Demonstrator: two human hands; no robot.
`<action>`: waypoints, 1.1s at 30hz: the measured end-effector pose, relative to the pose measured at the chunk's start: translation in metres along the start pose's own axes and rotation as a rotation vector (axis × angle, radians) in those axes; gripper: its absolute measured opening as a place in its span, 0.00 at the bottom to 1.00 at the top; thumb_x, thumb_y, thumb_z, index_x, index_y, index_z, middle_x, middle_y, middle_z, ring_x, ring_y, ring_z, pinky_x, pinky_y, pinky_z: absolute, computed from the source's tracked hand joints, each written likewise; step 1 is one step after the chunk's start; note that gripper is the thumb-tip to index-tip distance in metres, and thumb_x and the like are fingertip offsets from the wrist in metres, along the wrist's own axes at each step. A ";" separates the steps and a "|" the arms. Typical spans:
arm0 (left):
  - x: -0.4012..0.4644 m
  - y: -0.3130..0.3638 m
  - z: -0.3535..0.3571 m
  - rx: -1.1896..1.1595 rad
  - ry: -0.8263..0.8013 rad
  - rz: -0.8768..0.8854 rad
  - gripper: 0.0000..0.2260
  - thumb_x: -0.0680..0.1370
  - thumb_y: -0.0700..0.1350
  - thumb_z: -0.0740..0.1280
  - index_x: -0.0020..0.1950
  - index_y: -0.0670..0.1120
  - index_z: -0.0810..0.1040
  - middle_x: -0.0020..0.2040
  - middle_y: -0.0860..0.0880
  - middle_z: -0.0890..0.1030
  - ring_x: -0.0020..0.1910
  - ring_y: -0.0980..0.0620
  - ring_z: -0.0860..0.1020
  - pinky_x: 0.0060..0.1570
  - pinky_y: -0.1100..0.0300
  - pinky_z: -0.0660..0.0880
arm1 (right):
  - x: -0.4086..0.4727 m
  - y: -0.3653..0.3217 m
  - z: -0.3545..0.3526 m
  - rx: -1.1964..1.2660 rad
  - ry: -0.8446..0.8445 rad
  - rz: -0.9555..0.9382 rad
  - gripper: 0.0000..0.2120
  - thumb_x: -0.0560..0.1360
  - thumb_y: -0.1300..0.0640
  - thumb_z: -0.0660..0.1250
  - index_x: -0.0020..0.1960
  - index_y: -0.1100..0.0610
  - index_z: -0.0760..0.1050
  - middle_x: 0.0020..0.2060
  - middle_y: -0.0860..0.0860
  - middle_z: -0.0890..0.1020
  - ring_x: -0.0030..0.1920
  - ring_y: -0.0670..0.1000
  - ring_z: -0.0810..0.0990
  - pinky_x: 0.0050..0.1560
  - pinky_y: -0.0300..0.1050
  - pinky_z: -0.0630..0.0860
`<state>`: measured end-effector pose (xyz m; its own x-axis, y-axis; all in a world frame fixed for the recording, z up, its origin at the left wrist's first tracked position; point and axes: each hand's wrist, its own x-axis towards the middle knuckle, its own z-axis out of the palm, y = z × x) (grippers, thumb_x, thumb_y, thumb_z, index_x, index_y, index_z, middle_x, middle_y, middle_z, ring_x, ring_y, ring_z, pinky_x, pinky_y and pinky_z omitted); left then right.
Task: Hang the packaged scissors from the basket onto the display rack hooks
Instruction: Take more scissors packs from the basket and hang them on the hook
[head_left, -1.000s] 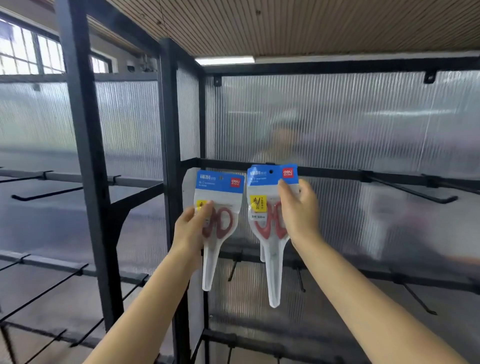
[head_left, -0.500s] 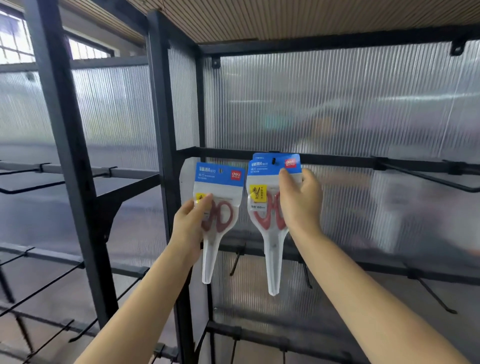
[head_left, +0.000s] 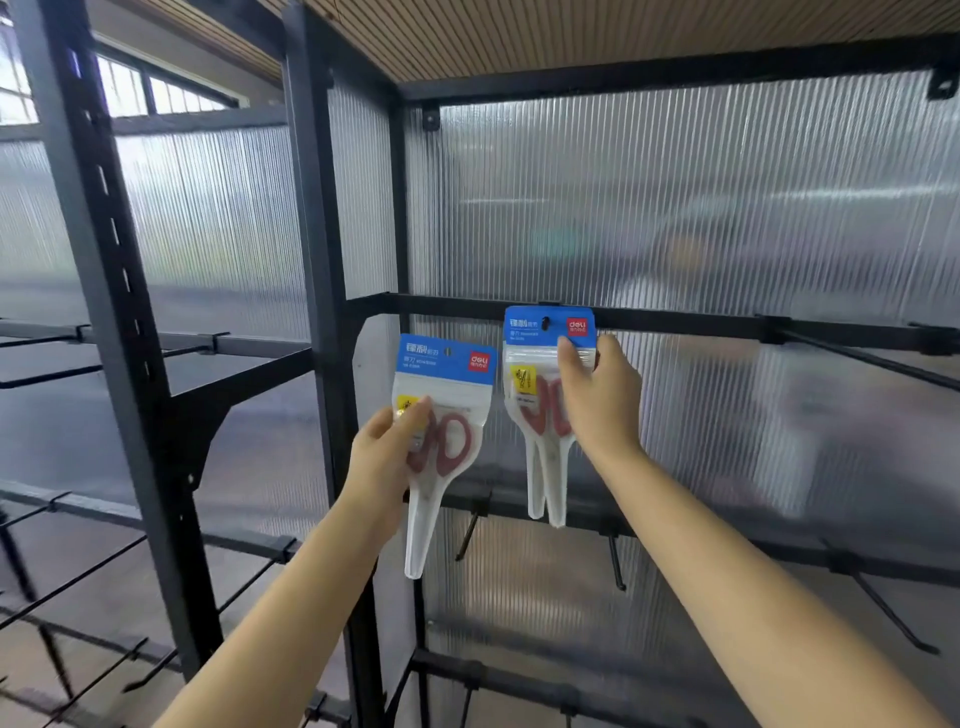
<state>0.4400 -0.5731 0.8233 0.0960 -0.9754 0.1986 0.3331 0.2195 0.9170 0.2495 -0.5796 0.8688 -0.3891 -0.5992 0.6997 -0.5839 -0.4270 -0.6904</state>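
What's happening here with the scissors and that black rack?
A person is stocking a black display rack with packaged scissors, one pack in each hand. The right hand holds the right pack up at the crossbar, its hang hole level with the bar, apparently at a hook there. The left hand grips the left pack lower and to the side, not yet on any hook.

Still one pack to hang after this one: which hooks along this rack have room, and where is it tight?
Free: the upper rail right of the right hand's pack, where long hooks jut bare, and the lower-rail hooks beneath. Crowded: the stretch by the corner post, where the left hand holds its pack beside the right hand.
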 end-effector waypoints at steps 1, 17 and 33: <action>0.000 -0.001 0.001 0.002 0.005 -0.006 0.06 0.77 0.48 0.66 0.51 0.47 0.77 0.47 0.47 0.81 0.48 0.48 0.80 0.48 0.53 0.76 | 0.002 0.002 0.000 -0.014 -0.008 -0.002 0.16 0.79 0.50 0.61 0.46 0.64 0.71 0.35 0.54 0.76 0.34 0.53 0.75 0.36 0.49 0.71; -0.033 -0.017 0.034 0.043 -0.171 -0.043 0.05 0.75 0.45 0.67 0.44 0.44 0.77 0.42 0.45 0.82 0.42 0.48 0.81 0.44 0.53 0.78 | -0.009 -0.024 -0.057 -0.005 -0.512 -0.165 0.08 0.76 0.49 0.65 0.50 0.53 0.74 0.42 0.42 0.78 0.41 0.33 0.74 0.39 0.24 0.68; -0.048 -0.018 0.047 0.041 -0.356 0.025 0.07 0.71 0.44 0.70 0.45 0.43 0.78 0.46 0.43 0.84 0.49 0.42 0.83 0.55 0.46 0.78 | 0.006 -0.044 -0.069 0.029 -0.445 -0.196 0.05 0.74 0.57 0.69 0.42 0.48 0.75 0.36 0.47 0.79 0.33 0.44 0.73 0.38 0.35 0.70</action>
<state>0.3853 -0.5310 0.8136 -0.2315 -0.9179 0.3224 0.2966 0.2490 0.9220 0.2233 -0.5178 0.9163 0.0721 -0.7345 0.6748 -0.5930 -0.5755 -0.5631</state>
